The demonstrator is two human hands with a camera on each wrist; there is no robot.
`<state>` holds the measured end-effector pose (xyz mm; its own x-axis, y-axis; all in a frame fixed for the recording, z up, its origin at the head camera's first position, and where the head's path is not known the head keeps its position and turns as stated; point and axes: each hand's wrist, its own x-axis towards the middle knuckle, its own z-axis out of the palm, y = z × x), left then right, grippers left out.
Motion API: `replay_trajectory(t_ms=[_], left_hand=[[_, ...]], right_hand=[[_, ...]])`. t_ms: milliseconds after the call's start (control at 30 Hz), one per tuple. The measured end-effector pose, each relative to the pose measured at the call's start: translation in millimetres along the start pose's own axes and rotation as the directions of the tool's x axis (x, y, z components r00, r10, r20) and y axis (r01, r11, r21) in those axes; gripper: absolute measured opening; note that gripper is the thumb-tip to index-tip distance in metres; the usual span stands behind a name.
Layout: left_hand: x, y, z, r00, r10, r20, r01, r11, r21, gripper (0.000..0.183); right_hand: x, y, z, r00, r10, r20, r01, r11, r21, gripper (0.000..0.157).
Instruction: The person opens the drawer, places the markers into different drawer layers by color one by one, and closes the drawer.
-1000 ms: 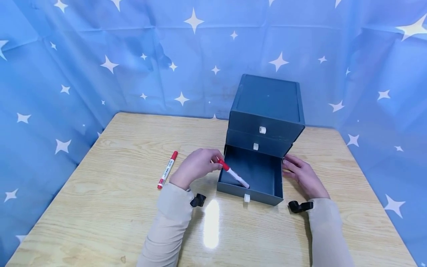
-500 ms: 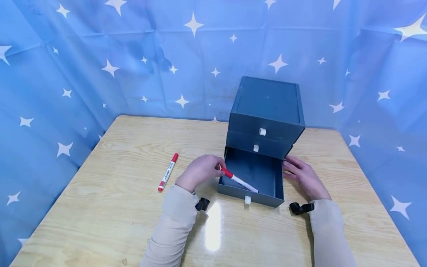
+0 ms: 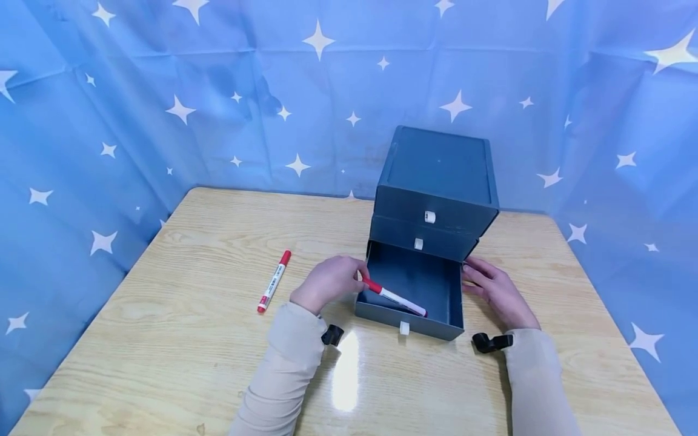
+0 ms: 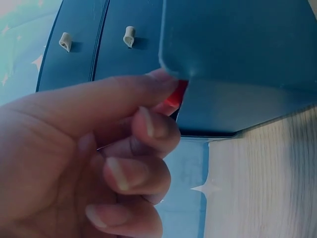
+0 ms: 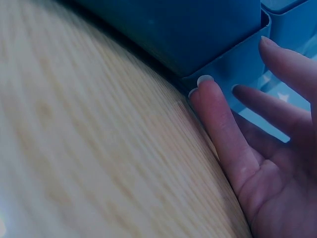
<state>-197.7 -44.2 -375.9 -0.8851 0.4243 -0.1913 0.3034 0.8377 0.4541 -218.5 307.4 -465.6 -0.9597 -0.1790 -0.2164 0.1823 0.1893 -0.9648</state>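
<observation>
My left hand (image 3: 334,280) pinches the red cap end of a white-and-red marker (image 3: 400,300) over the left wall of the pulled-out bottom drawer (image 3: 382,312). The marker slants down into the drawer, its far end near the front wall. In the left wrist view, thumb and forefinger meet on the red cap (image 4: 174,94), and the drawer wall hides the rest. On the other side, my right hand (image 3: 503,293) rests beside the right side of the dark blue drawer box (image 3: 438,163), its fingers loosely extended near the drawer and box corner.
A second red-and-white marker (image 3: 274,281) lies on the wooden table (image 3: 180,315) to the left. The two upper drawers with white pull tabs (image 3: 429,217) are closed. A blue curtain with white stars (image 3: 245,91) hangs behind the table.
My left hand has moved slightly right and down, and the marker it holds now lies lower and flatter in the drawer. The right hand stays beside the box.
</observation>
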Motion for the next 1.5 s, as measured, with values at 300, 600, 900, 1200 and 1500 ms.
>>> replay_trajectory(t_ms=[300, 600, 900, 1200, 1500], left_hand=[[0.2, 3.2, 6.0, 0.999, -0.016, 0.028, 0.016, 1.0, -0.004, 0.012], [4.0, 2.8, 12.5, 0.998, -0.004, 0.061, 0.004, 1.0, 0.003, 0.013], [5.1, 1.3, 14.2, 0.997, 0.012, 0.081, -0.012, 1.0, 0.007, 0.01], [8.1, 1.2, 14.9, 0.996, 0.017, 0.086, -0.02, 0.999, 0.033, 0.009], [7.4, -3.4, 13.1, 0.995, 0.042, 0.088, -0.039, 0.999, -0.032, 0.018]], right_hand=[[-0.6, 1.6, 2.3, 1.0, 0.005, -0.009, -0.005, 1.0, 0.019, 0.069], [-3.1, 2.6, 0.9, 1.0, 0.008, -0.001, -0.008, 1.0, 0.014, 0.07], [-2.3, 2.1, 1.1, 1.0, 0.012, -0.001, -0.012, 1.0, 0.009, 0.07], [-0.3, -0.1, 0.3, 1.0, -0.011, 0.01, 0.011, 1.0, 0.015, 0.069], [-0.5, -1.6, 1.3, 0.999, -0.029, 0.015, 0.028, 0.999, 0.02, 0.068]])
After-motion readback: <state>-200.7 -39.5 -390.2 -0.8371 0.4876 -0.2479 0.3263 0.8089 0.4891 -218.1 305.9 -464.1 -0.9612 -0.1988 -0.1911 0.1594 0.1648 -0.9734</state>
